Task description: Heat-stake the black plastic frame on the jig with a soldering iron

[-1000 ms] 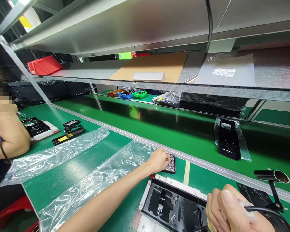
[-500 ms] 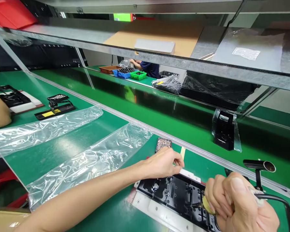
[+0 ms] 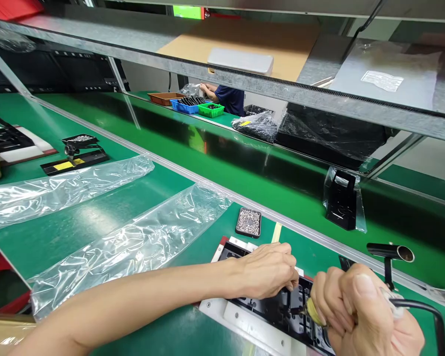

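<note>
My right hand is wrapped round an electric screwdriver with a yellow nose and a black cable. Its bit points left, low over a long black plastic panel. The panel lies in a white fixture with several metal fasteners along its edge. Over the panel, close to the bit, my left hand has its fingers pinched and pointing down; whatever lies between the fingertips is hidden. Beyond that hand sits a small black tray of tiny metal screws.
Clear plastic bags lie to the left. A black tube on a stand is at the right, with a bagged black part behind. A metal shelf spans above. Across the bench a person works near coloured bins.
My left hand has moved from near the screw tray toward the screwdriver bit, down and to the right. The tray now shows fully. My right hand stays nearly in place.
</note>
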`<state>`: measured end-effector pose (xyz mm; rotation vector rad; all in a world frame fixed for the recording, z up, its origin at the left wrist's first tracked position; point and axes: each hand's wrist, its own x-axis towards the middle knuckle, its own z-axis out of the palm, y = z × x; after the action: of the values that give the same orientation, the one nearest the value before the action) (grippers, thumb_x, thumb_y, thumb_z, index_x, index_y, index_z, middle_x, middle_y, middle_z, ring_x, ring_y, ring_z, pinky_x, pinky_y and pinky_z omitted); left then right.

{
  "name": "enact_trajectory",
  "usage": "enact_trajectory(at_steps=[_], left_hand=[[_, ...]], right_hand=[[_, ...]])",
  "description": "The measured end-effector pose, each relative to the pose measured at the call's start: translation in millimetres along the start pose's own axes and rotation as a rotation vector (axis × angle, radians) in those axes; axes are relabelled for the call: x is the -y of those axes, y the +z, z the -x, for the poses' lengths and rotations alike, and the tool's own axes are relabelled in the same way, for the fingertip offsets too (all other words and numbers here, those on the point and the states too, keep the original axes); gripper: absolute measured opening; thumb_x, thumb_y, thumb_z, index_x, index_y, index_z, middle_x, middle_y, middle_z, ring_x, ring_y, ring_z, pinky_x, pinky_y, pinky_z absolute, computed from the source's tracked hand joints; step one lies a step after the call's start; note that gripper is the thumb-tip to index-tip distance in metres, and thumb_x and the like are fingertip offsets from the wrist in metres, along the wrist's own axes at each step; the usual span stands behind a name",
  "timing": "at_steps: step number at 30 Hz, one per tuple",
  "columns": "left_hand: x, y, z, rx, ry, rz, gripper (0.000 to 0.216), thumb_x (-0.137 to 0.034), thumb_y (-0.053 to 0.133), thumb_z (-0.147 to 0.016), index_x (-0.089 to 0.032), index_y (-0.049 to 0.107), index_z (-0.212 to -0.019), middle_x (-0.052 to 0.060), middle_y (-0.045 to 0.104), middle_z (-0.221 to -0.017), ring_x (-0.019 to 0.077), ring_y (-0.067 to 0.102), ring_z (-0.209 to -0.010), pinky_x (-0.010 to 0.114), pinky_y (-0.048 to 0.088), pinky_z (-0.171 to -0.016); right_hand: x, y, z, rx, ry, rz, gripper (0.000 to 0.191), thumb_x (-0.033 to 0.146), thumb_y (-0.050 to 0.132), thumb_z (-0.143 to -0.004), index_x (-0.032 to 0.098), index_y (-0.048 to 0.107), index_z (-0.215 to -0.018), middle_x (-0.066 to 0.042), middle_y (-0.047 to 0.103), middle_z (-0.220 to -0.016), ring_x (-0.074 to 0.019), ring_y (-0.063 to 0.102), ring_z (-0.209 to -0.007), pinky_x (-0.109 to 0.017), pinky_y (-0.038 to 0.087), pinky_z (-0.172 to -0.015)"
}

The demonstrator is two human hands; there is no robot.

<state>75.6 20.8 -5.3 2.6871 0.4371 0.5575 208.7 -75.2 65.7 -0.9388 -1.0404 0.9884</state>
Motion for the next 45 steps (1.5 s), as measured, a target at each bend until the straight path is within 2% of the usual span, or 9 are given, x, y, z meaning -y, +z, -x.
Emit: enact_trajectory(at_steps=[8,16,20,25,30,34,40,45], left_hand=[[-1.2,-3.2,-3.1,0.031,0.024,0.014,0.011,-0.010,0.063,-0.092,-0.018,0.071,-0.088,0.003,0.072,-0.083,0.0190,0.058,-0.081,0.031,0.049,-0.082],[-3.3,-9.0,9.8,0.016,0.031,-0.093,0.007,-0.017,0.065,-0.095,-0.016,0.070,-0.092,0.006,0.067,-0.091,0.0210,0.053,-0.092,0.033,0.047,-0.076],[-6.7,-15.1,23.7,-0.002,0.015,-0.131,0.013,-0.014,0.060,-0.099,-0.018,0.072,-0.104,0.005,0.065,-0.099,0.0210,0.051,-0.098,0.035,0.044,-0.073],[-11.7,-15.1,28.4,0.014,0.030,-0.207,0.026,-0.013,0.058,-0.100,-0.020,0.070,-0.122,0.007,0.062,-0.097,0.0218,0.051,-0.099,0.036,0.043,-0.071],[-12.1,-10.6,26.4,0.000,0.062,-0.268,0.019,-0.016,0.060,-0.100,-0.020,0.072,-0.115,0.008,0.060,-0.093,0.0221,0.051,-0.097,0.036,0.043,-0.073],[-12.6,-15.0,30.3,-0.020,0.046,-0.278,0.019,-0.013,0.058,-0.100,-0.019,0.069,-0.114,0.007,0.059,-0.093,0.0221,0.051,-0.096,0.035,0.044,-0.074],[-26.4,-35.6,40.2,-0.114,-0.091,-0.252,0.026,-0.007,0.054,-0.098,-0.017,0.067,-0.118,0.007,0.063,-0.100,0.0231,0.053,-0.101,0.036,0.049,-0.081],[-37.6,-41.7,48.9,-0.337,-0.165,-0.162,0.024,-0.011,0.050,-0.104,-0.016,0.069,-0.117,0.006,0.068,-0.101,0.0228,0.056,-0.104,0.039,0.052,-0.089]], right_hand=[[3.4,4.8,-1.7,-0.036,0.026,0.008,0.051,0.042,0.064,-0.094,0.020,0.035,-0.058,0.003,0.030,-0.048,-0.0120,0.033,-0.041,-0.025,0.027,-0.038],[4.0,6.8,-2.0,-0.048,0.040,-0.003,0.050,0.041,0.063,-0.096,0.020,0.036,-0.059,0.004,0.031,-0.049,-0.0112,0.034,-0.042,-0.024,0.030,-0.039],[4.8,7.7,-2.7,-0.058,-0.012,0.005,0.054,0.042,0.067,-0.093,0.019,0.034,-0.056,0.005,0.030,-0.046,-0.0099,0.032,-0.039,-0.022,0.028,-0.036],[4.1,9.0,-3.5,-0.056,-0.010,0.017,0.054,0.041,0.068,-0.092,0.019,0.034,-0.056,0.004,0.030,-0.046,-0.0104,0.033,-0.039,-0.022,0.029,-0.036],[6.0,10.5,-2.9,-0.040,-0.029,0.013,0.055,0.043,0.066,-0.093,0.019,0.034,-0.056,0.005,0.029,-0.046,-0.0095,0.032,-0.039,-0.021,0.028,-0.036],[5.7,10.9,-3.2,-0.013,-0.058,0.014,0.053,0.040,0.064,-0.096,0.019,0.034,-0.057,0.005,0.029,-0.047,-0.0090,0.032,-0.040,-0.020,0.028,-0.036],[2.0,7.8,-1.2,0.020,-0.055,-0.004,0.049,0.039,0.061,-0.099,0.021,0.033,-0.063,0.006,0.028,-0.051,-0.0085,0.031,-0.043,-0.020,0.028,-0.038],[3.9,8.7,-1.4,0.046,-0.046,-0.027,0.051,0.042,0.059,-0.100,0.020,0.034,-0.061,0.006,0.028,-0.050,-0.0080,0.029,-0.042,-0.020,0.025,-0.039]])
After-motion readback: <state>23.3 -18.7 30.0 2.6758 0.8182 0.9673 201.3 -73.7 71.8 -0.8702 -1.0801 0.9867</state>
